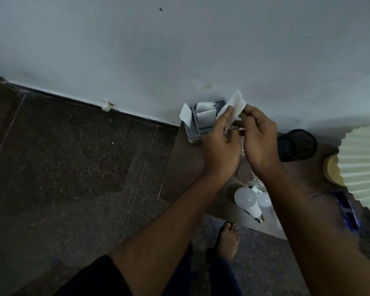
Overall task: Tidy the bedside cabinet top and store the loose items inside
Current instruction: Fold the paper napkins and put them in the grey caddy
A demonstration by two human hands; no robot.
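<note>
The left hand [220, 142] and right hand [260, 137] are close together right of centre in the frame, each pinching a crumpled paper [234, 103] just above the grey tray [198, 133] of slips at the back of the counter [179, 167]. Pulled unevenly, I'd say it could tear. Two bulbs [246, 199] lie loose under the forearms, lower centre, near the front edge; a dropped wrist might roll one off.

Nothing legible shows on any surface. The white paper [235, 101] and the slips [204, 116] in the grey tray [193, 136] look blank (dim, blurred view); dark marks beside the bulbs [246, 199] may be print, too small to read.
</note>
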